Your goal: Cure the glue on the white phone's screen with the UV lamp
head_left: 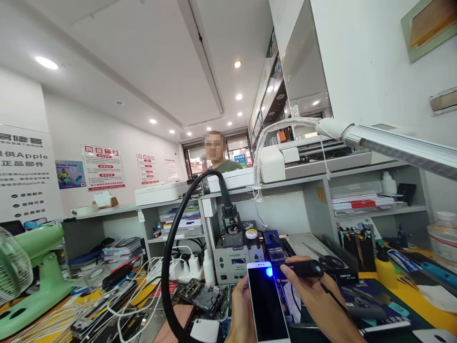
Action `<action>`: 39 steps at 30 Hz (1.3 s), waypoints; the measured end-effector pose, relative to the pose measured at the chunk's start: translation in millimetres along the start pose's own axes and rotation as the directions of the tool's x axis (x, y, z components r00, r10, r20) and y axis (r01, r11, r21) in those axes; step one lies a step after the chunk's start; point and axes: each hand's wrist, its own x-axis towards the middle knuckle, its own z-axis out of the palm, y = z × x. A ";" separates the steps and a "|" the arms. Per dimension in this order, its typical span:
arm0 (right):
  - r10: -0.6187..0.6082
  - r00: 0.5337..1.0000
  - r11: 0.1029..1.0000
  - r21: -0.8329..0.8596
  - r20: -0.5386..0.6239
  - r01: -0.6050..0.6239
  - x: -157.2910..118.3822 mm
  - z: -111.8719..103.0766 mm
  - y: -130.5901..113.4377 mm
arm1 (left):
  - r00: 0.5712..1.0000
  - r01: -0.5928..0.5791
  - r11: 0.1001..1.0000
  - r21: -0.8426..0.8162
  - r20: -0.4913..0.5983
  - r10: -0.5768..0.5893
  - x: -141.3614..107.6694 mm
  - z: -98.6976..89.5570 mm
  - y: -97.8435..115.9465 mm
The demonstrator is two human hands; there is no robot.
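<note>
Two bare hands are in my head view, both taken up; the left hand (pixel 243 305) grips a slim white-edged smartphone with a black glass screen (pixel 268 305) along its left edge, though I cannot see how the fingers lie behind it; the right hand (pixel 319 293) pinches a black cylindrical torch (pixel 305 268) between thumb and fingers, a thin black cord (pixel 333 296) trailing from its right end. The phone is raised at the near centre of the scene, tilted up with its screen towards me; a bright blue glow (pixel 269 272) sits at its top right corner, beside the torch's left end; whether torch and phone touch, I cannot tell.

I judge the step in hand to be lighting that corner; from here the move calls for a firm left grip, a steady phone angle and small adjustments of the torch, so that the beam falls where I want it.

Just beyond the phone stands a grey box-shaped control station (pixel 228 264); a thick black hose (pixel 167 247) arches on the left, near enough to the left hand that I would mind it; black-handled scissors (pixel 332 262) lie to the right, beyond the right hand.
</note>
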 end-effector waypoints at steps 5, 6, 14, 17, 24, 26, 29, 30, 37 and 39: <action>0.079 0.992 0.994 0.069 0.095 -0.086 -1.0 -2.0 -12.6 | 1.000 -0.018 0.999 0.041 0.004 0.018 -6.3 0.5 0.6; 0.082 0.992 0.994 0.058 0.099 -0.088 -0.7 -2.8 -13.9 | 1.000 -0.024 0.998 0.050 0.010 0.023 -7.1 0.0 0.8; 0.078 0.994 0.996 0.047 0.077 -0.082 -2.6 -0.4 -14.6 | 0.998 -0.054 0.993 0.107 0.042 0.050 -8.9 -4.0 1.3; 0.072 0.992 0.995 0.061 0.108 -0.079 -3.9 -1.1 -20.9 | 0.998 -0.050 0.992 0.112 0.031 0.047 -12.1 -1.5 1.5; 0.083 0.987 0.996 0.016 0.138 -0.086 -5.4 -2.0 -25.9 | 0.998 -0.050 0.994 0.095 -0.032 0.053 -9.6 -0.3 0.3; 0.040 0.991 0.999 0.029 0.132 -0.044 -5.3 -1.2 -23.0 | 0.998 -0.051 0.996 0.073 -0.042 0.054 -7.0 -0.9 -0.6; 0.044 0.987 0.997 0.060 0.155 -0.054 -5.5 1.0 -18.2 | 0.999 -0.033 0.998 0.046 -0.018 0.034 -4.0 -0.6 -1.1; 0.059 0.983 0.995 0.075 0.176 -0.073 -5.7 1.9 -17.2 | 1.000 -0.025 0.999 0.041 -0.008 0.025 -3.3 -0.3 -1.1; 0.038 0.983 0.996 0.077 0.177 -0.053 -6.2 6.0 -15.0 | 0.999 -0.033 0.999 0.025 -0.015 0.033 -0.2 -0.1 -2.1; 0.063 0.973 0.992 0.089 0.221 -0.084 -5.9 6.1 -14.0 | 0.999 -0.031 0.999 0.024 -0.006 0.031 -0.8 0.2 -2.3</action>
